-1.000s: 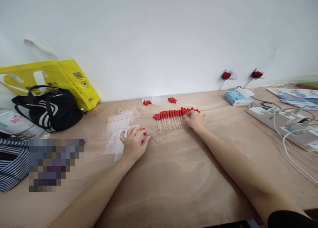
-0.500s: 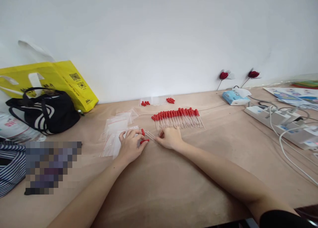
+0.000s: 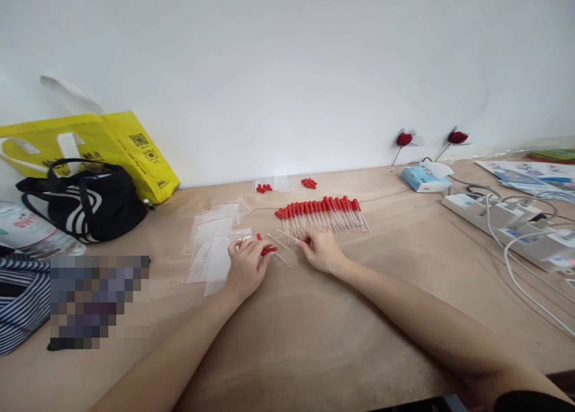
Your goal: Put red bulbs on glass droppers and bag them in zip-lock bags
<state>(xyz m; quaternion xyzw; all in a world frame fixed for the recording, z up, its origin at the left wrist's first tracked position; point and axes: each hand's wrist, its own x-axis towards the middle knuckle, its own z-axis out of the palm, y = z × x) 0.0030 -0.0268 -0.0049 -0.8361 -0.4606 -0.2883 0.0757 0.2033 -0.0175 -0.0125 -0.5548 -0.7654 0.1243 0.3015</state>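
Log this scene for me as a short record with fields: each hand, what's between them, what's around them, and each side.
Left hand: pinching a red piece
Right hand: holding a thin pale stick
Between hands: loose pale sticks
Beyond right hand: row of red-topped sticks
Near left hand: clear plastic bags
Left side: yellow bag, black bag
Right side: tissue pack, power strip

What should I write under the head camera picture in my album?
Left hand grips a red piece, right hand a thin stick, near red-topped sticks.

Left hand [image 3: 249, 265] palm down, right hand [image 3: 322, 250] pinching, bare forearms [image 3: 404, 298] stretched forward
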